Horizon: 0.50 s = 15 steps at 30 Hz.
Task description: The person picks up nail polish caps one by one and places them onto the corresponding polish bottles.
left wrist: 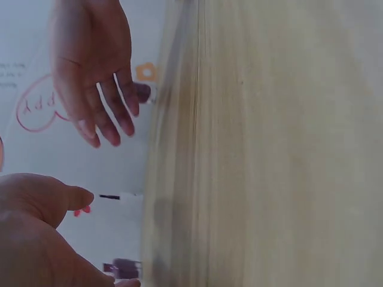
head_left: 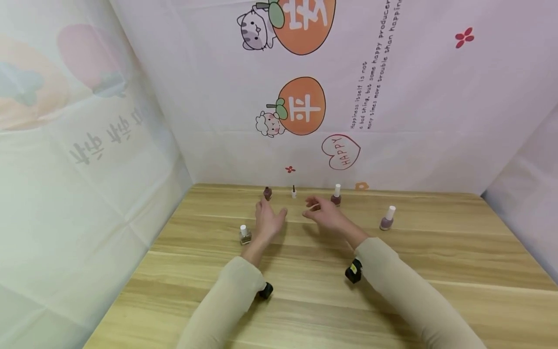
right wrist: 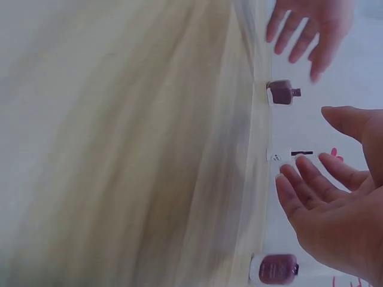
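My left hand is held over the back left of the table, fingers extended and thumb apart, holding nothing. Just beyond its fingertips stands a dark mauve nail polish bottle with its neck uncapped. A white cap with its black brush pointing up stands between the hands, farther back. My right hand has loosely bent, spread fingers and nothing in them, as the right wrist view also shows. Behind it is a capped mauve nail polish bottle, partly covered by the hand in the head view.
A clear glass nail polish bottle with a white cap stands left of the left wrist. A purple capped bottle is off to the right. Printed white cloth hangs along the back edge of the wooden table and down both sides.
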### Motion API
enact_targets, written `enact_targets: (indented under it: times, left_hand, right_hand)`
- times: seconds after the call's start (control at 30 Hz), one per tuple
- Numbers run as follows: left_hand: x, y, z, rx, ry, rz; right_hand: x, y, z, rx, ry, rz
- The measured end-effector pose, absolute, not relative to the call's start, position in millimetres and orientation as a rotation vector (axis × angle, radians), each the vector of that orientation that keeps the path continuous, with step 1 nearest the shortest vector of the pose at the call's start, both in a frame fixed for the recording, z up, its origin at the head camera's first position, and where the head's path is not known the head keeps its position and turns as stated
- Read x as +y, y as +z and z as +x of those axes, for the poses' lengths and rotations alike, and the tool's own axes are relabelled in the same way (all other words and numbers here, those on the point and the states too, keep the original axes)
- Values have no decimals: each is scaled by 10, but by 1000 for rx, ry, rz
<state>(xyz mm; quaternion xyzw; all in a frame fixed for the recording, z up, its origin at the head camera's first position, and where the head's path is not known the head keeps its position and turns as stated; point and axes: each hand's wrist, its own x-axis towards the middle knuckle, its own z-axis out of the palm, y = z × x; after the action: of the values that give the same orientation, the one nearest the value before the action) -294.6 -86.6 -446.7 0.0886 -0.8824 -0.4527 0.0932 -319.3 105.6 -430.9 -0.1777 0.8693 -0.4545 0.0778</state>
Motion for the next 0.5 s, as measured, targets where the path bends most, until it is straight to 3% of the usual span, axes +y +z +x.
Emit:
enact_targets:
  times: [0.5]
  left_hand:
    - [-784,-4612,-3382,-2447,-1371,555]
  right_hand:
    - [749,-4435,-3633,2584,-1398,-302]
